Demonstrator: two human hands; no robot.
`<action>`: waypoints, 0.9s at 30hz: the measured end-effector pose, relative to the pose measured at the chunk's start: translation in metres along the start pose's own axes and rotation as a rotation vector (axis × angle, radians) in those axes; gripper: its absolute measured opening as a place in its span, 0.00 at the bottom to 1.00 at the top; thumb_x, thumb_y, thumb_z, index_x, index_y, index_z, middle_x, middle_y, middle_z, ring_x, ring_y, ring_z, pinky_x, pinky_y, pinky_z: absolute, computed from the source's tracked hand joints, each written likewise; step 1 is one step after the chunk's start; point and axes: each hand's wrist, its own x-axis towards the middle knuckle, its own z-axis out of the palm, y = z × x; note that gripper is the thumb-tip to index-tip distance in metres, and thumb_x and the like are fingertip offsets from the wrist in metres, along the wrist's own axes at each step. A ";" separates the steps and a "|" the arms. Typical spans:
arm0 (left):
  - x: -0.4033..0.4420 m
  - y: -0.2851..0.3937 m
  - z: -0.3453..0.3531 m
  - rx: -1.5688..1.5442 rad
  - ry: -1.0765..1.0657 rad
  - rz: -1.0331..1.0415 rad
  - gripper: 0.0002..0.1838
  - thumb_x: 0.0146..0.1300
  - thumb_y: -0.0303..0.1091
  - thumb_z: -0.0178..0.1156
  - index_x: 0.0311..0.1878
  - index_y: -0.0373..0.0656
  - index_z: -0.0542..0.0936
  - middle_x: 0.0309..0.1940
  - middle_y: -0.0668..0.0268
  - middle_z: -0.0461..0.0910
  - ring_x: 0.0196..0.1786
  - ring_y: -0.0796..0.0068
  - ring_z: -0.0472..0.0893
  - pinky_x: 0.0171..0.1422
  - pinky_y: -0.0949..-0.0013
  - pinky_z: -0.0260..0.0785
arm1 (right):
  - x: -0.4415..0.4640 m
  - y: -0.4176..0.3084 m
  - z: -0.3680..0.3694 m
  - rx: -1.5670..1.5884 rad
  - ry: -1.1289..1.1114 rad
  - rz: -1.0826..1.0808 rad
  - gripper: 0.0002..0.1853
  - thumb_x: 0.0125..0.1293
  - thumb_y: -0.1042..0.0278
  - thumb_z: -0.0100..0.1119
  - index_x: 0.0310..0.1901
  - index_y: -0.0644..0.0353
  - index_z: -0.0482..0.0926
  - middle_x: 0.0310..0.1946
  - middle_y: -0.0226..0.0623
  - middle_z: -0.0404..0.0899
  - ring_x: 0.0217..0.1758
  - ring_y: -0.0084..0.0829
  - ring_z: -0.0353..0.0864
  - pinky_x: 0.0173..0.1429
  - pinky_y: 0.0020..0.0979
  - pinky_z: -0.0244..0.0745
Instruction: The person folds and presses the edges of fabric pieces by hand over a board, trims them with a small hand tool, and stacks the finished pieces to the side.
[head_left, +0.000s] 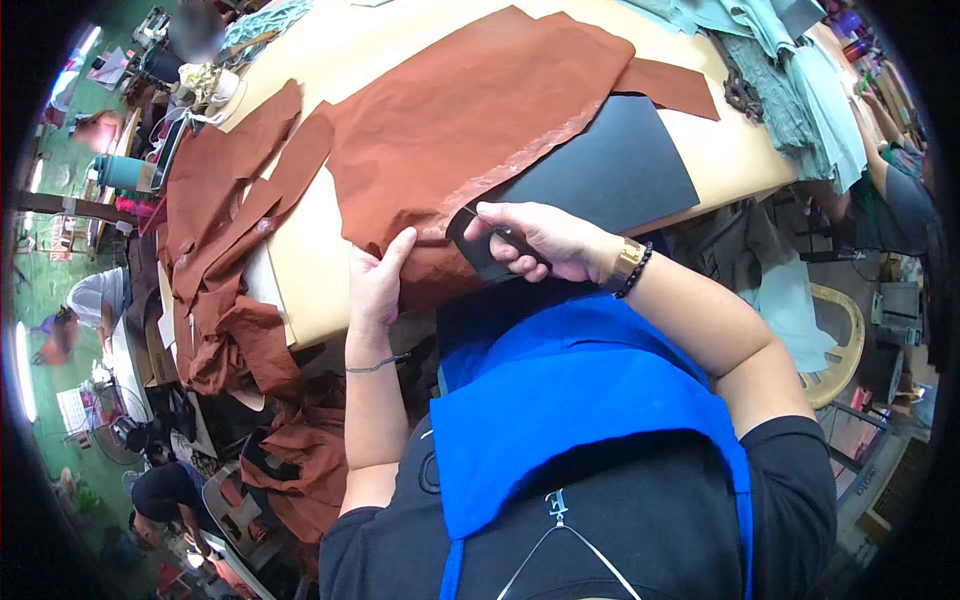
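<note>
A rust-brown cloth piece [470,110] lies across the pale table [740,150], with a whitish, shiny strip along its lower right edge. Partly under that edge is a dark flat sheet [620,170]. My left hand [377,280] pinches the near edge of the cloth, thumb on top, its fingers mostly hidden beneath. My right hand [535,240] is wrapped round a small dark tool, its tip at the cloth edge beside the dark sheet. The tool's exact form is hard to make out.
More rust-brown pieces [225,190] lie at the left and hang over the table edge. Pale green cloth [790,90] is heaped at the right. A teal cup [122,172] stands far left. A yellow chair [845,340] is at the right. Other people work at both sides.
</note>
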 end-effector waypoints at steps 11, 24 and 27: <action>-0.004 -0.007 -0.001 0.029 -0.006 0.127 0.25 0.67 0.24 0.64 0.66 0.35 0.72 0.59 0.61 0.79 0.61 0.71 0.79 0.67 0.66 0.70 | 0.015 0.012 0.003 0.265 -0.113 0.037 0.20 0.80 0.45 0.44 0.50 0.53 0.74 0.22 0.17 0.60 0.18 0.10 0.53 0.18 0.16 0.48; -0.003 -0.008 -0.001 0.027 -0.028 0.138 0.23 0.68 0.23 0.63 0.66 0.34 0.72 0.59 0.61 0.80 0.60 0.72 0.79 0.66 0.66 0.71 | 0.011 0.014 0.007 0.251 -0.083 0.030 0.19 0.81 0.47 0.42 0.50 0.56 0.74 0.21 0.19 0.60 0.16 0.11 0.51 0.17 0.15 0.49; -0.002 -0.010 -0.002 0.016 -0.036 0.138 0.23 0.68 0.23 0.63 0.66 0.34 0.72 0.59 0.61 0.80 0.60 0.72 0.79 0.66 0.66 0.71 | 0.010 0.015 0.004 0.199 -0.083 -0.010 0.19 0.81 0.47 0.42 0.50 0.55 0.74 0.21 0.19 0.60 0.17 0.11 0.52 0.18 0.16 0.48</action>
